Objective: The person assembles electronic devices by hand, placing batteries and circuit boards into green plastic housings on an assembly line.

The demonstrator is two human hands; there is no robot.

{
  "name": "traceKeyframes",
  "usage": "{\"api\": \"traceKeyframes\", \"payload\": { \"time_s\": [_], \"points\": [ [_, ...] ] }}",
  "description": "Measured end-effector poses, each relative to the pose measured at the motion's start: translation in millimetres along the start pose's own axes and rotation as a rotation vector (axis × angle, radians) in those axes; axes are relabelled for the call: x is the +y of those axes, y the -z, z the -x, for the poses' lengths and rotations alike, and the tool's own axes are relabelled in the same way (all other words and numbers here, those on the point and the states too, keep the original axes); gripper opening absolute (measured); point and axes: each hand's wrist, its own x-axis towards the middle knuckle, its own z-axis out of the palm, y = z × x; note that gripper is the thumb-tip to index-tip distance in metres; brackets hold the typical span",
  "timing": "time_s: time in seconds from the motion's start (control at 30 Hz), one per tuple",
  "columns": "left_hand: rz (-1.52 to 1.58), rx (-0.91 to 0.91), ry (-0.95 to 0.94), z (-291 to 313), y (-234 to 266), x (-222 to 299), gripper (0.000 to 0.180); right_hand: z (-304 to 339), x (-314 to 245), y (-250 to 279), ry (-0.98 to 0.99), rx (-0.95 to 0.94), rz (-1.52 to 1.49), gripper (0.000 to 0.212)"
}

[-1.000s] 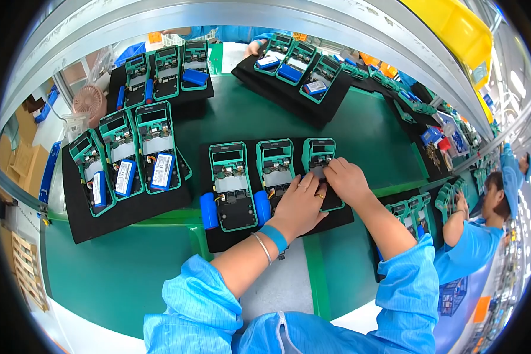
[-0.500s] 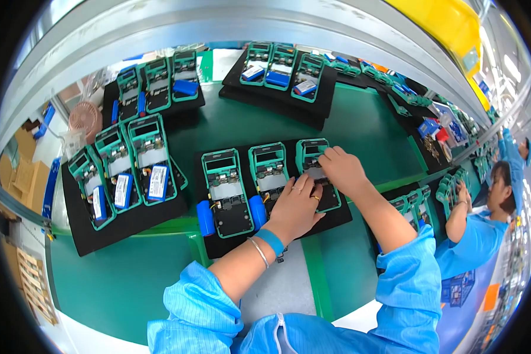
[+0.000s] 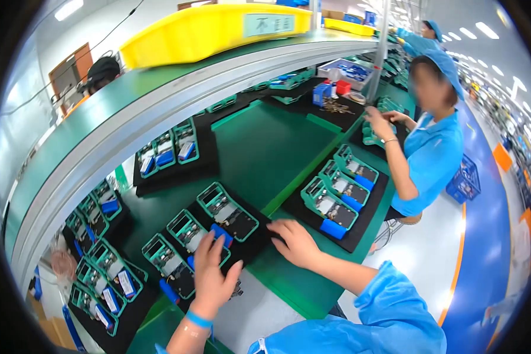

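My left hand (image 3: 213, 282) is open, fingers spread, over the near side of a black foam pad (image 3: 252, 246). It covers part of a green-framed device housing (image 3: 186, 227) in the middle of that pad. My right hand (image 3: 301, 246) is also open, its fingertips at the pad's right edge, holding nothing. Between the hands and farther off lies another open housing (image 3: 229, 212), with a blue cylindrical battery (image 3: 221, 234) at its near-left side. The pad's left housing (image 3: 166, 259) has a blue battery (image 3: 169, 291) beside it. Whether either hand touches the pad is unclear.
To the right, a second pad (image 3: 360, 239) carries three similar housings with blue batteries. A co-worker (image 3: 433, 153) in blue handles green housings beyond it. More loaded pads lie left and far left. A metal-edged shelf (image 3: 121, 125) with a yellow bin (image 3: 200, 36) spans overhead.
The view has swung to the right, bringing the co-worker and right-hand pad into fuller sight. Both my hands have come off the right-hand housing and moved apart, fingers opened.
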Motion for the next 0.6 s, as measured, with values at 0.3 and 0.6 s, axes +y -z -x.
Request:
{"api": "traceKeyframes", "payload": {
  "time_s": [0.3,0.6],
  "points": [
    [0.249,0.267,0.326,81.1,35.3,-41.0,0.054,59.9,42.1,37.5,-0.103,-0.118,0.176,0.042],
    [0.371,0.357,0.641,130.7,66.2,-51.6,0.049,47.6,22.6,27.4,-0.199,-0.009,-0.193,0.039]
  ]
}}
